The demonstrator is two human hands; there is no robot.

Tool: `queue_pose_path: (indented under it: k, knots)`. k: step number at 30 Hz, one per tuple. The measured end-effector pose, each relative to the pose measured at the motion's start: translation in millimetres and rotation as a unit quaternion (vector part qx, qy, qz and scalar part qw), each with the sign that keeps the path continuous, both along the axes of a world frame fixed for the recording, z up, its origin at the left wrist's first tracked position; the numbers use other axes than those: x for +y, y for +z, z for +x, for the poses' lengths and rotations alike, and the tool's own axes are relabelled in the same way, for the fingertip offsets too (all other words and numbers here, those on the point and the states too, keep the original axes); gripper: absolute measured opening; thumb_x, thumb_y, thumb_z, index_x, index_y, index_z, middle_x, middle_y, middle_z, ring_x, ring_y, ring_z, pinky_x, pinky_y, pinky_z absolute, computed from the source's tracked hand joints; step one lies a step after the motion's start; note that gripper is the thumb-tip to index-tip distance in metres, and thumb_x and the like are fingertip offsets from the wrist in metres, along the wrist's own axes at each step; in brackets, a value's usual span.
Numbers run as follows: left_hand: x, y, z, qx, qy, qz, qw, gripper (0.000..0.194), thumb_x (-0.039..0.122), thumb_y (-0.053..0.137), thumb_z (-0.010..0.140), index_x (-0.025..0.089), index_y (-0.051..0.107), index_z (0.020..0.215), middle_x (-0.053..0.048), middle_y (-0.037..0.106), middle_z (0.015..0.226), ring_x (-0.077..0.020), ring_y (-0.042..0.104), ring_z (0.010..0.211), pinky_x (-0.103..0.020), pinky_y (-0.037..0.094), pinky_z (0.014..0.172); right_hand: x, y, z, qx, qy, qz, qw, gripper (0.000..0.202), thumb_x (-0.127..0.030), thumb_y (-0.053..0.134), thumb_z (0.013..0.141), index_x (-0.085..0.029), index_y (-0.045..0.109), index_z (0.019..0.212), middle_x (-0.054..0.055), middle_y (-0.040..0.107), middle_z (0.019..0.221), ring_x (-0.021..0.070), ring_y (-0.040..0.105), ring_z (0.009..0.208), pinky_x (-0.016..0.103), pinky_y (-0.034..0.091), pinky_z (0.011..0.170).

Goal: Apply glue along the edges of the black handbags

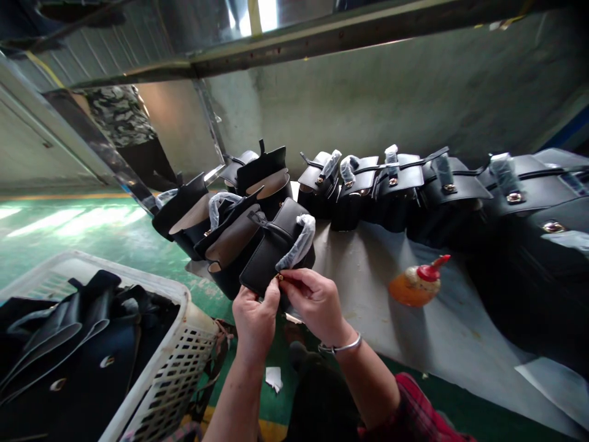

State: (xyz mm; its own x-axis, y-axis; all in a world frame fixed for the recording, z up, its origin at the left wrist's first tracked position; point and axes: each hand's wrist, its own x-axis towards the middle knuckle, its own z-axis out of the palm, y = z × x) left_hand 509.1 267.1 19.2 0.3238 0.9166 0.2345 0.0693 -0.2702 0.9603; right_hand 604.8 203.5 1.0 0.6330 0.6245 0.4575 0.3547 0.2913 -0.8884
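Right in front of me is a black handbag (267,255), its flap down and a strap wrapped in clear plastic film (301,239) at its right side. My left hand (257,316) grips the flap's lower edge, thumb on top. With the thumb and fingers pressed together, my right hand (317,301) pinches the small gold clasp (280,277) at that edge. The fingers partly cover the clasp. Behind and left of this bag stand other black handbags (234,233) with raised flaps and beige insides.
Several closed black handbags (398,178) line the back of the paper-covered table (363,307). A bottle of orange liquid with a red nozzle (416,285) lies tilted there. At left, a white plastic basket (184,350) holds black bag pieces. A paper scrap (273,379) lies on the floor.
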Motion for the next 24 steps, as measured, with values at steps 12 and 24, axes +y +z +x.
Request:
queue_pose_path:
  k: [12,24]
  knots:
    - [0.0,2.3,1.7,-0.008,0.008,-0.041,0.999,0.027,0.030,0.070,0.075,0.013,0.076,0.095,-0.009,0.075,0.099,-0.0262,0.068,0.095,-0.036,0.051,0.090,-1.8,-1.8,-0.3,-0.080,0.006,0.037,0.996,0.032,-0.011,0.061,0.082,-0.026,0.073,0.107,0.006,0.070,0.096,0.0174,0.069,0.081,0.030,0.060,0.074]
    - [1.5,3.8,-3.7,-0.008,-0.025,-0.027,0.999,0.029,0.037,0.060,0.079,0.015,0.075,0.089,-0.012,0.074,0.095,-0.0285,0.067,0.095,-0.040,0.051,0.091,2.0,-4.6,8.8,-0.187,-0.034,0.057,0.980,0.022,-0.015,0.063,0.088,-0.020,0.074,0.107,0.009,0.073,0.096,0.0173,0.071,0.084,0.026,0.061,0.078]
